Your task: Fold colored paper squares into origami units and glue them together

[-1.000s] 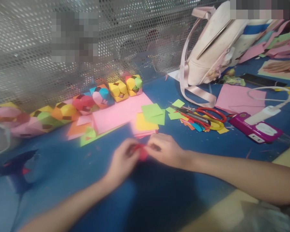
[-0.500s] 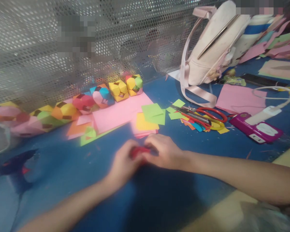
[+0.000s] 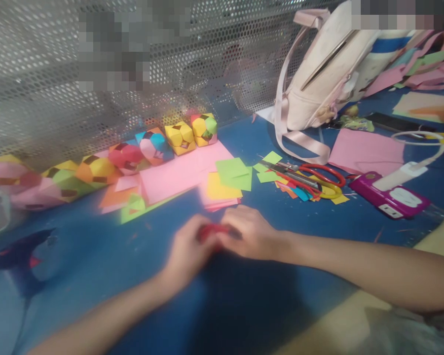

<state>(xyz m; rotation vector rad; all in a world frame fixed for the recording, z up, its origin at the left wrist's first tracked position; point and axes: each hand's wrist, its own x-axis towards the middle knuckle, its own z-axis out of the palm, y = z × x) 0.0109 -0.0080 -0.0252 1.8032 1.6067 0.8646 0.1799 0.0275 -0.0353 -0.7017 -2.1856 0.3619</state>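
Note:
Between my two hands is a piece of red paper, mostly covered by my fingers. My left hand grips its left side with thumb and fingers closed. On the other side my right hand pinches the same paper, its thumb close to the left one. How the paper is folded cannot be made out. Just beyond the hands lie yellow paper squares and green paper squares, with pink sheets under them. A large pink sheet lies behind to the left.
Folded paper cubes line the perforated metal panel. To the right are scissors on paper scraps, a purple power strip, a pink sheet and a white bag. A dark blue glue gun stands at left.
Both hands stay in nearly the same place on the red paper. The whole view has shifted slightly. An orange shape now shows at the far right edge, over the pale paper.

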